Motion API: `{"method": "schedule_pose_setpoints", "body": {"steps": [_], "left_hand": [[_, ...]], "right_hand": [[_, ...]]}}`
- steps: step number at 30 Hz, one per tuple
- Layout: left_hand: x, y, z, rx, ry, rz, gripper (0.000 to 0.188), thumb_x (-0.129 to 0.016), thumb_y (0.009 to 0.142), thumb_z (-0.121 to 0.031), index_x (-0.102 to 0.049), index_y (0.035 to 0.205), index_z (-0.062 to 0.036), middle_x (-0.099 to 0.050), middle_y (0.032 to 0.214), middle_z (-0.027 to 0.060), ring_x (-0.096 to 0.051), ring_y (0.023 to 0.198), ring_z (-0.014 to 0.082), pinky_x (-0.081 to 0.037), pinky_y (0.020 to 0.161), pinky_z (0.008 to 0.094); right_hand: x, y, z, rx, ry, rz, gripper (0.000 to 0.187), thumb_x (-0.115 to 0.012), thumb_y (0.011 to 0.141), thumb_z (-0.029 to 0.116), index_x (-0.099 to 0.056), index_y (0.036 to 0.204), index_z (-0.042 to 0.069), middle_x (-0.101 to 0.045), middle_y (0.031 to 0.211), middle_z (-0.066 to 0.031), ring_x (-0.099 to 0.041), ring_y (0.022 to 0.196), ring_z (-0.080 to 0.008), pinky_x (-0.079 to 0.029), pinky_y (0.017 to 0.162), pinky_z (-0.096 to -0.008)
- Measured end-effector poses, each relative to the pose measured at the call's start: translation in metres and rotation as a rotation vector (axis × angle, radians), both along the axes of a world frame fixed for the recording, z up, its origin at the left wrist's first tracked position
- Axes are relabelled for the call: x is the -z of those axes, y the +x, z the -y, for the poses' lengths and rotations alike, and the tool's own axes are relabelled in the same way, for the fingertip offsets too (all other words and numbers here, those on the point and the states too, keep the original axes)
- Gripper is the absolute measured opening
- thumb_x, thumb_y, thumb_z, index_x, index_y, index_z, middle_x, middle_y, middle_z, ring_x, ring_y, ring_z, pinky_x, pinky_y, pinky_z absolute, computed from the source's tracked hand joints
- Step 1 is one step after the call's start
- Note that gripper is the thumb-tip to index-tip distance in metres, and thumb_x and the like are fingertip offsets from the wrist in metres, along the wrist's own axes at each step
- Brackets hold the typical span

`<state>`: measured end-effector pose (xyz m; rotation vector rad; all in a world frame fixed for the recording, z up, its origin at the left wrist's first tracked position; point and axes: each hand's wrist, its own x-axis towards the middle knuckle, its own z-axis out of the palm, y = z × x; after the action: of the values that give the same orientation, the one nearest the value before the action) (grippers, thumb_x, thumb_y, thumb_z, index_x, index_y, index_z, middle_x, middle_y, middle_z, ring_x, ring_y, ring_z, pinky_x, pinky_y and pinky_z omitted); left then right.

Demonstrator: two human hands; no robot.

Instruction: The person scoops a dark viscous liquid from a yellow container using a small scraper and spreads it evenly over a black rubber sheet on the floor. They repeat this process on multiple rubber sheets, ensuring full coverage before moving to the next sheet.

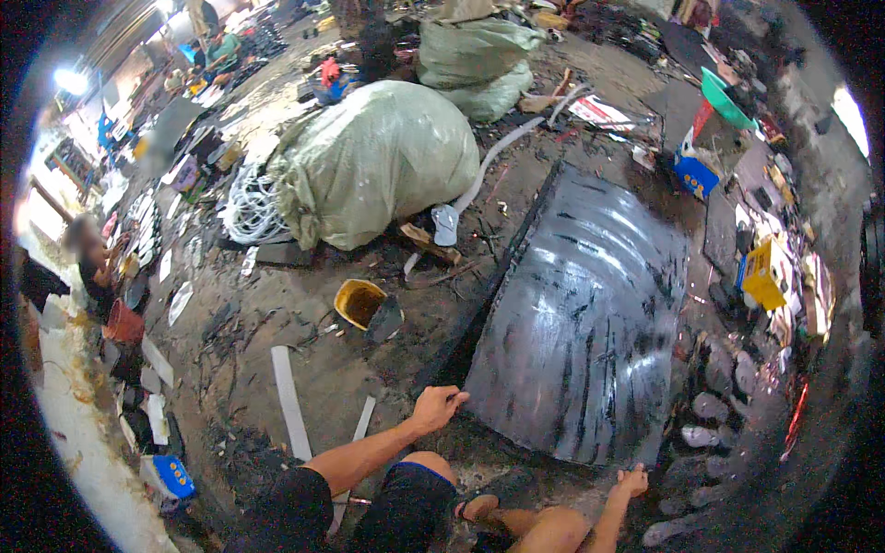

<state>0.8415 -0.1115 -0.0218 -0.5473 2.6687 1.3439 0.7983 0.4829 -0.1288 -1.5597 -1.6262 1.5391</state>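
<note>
A large, glossy black sheet [581,313], streaked and wet-looking, lies on the floor in front of me, slightly to the right. At its near left corner, my left hand [439,408] pinches the edge with closed fingers. My right hand [632,480] has its fingers closed on the near right corner. Between the two hands the near edge runs just beyond my sandalled foot [479,506]. A yellow cut-open container [358,302], stained dark brown inside, stands to the left of the sheet, with a dark flat piece [387,319] leaning at its rim.
Stuffed pale green sacks [392,152] stand farther off beside a coil of white cord [251,207]. Sole-shaped pieces [708,405] line the right side. A yellow box [765,275] and green basin [725,98] lie among clutter. Another person [95,258] sits far left.
</note>
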Motion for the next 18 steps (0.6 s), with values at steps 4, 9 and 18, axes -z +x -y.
{"method": "schedule_pose_setpoints", "body": {"steps": [4, 9, 18], "left_hand": [[-0.089, -0.038, 0.013, -0.149, 0.012, -0.092, 0.039, -0.067, 0.103, -0.04, -0.075, 0.096, -0.0021, -0.07, 0.084, 0.024, -0.07, 0.077, 0.0408, -0.054, 0.073, 0.0468], [-0.224, -0.055, 0.046, -0.418, 0.28, -0.063, 0.041, -0.067, 0.105, -0.035, -0.071, 0.092, 0.0036, -0.065, 0.075, 0.0084, -0.061, 0.074, 0.0176, -0.05, 0.072, 0.0432], [-0.512, -0.166, 0.056, -0.548, 0.471, -0.5, 0.041, -0.067, 0.106, -0.032, -0.069, 0.093, 0.0071, -0.061, 0.084, -0.0012, -0.048, 0.079, 0.0116, -0.044, 0.074, 0.0347]], "right_hand": [[-0.125, -0.023, -0.015, -0.122, -0.031, 0.07, 0.031, -0.075, 0.097, 0.025, -0.061, 0.114, 0.003, -0.062, 0.099, -0.0139, -0.06, 0.082, -0.0309, -0.059, 0.064, -0.0518], [-0.281, -0.055, -0.026, -0.176, -0.033, -0.08, 0.044, -0.074, 0.096, 0.032, -0.063, 0.124, 0.0, -0.065, 0.116, -0.0196, -0.064, 0.099, -0.0374, -0.061, 0.073, -0.0592], [-0.6, -0.249, -0.094, -0.613, 0.355, -0.102, 0.046, -0.072, 0.098, 0.034, -0.068, 0.125, -0.003, -0.071, 0.103, -0.019, -0.068, 0.088, -0.0349, -0.06, 0.078, -0.0463]]}}
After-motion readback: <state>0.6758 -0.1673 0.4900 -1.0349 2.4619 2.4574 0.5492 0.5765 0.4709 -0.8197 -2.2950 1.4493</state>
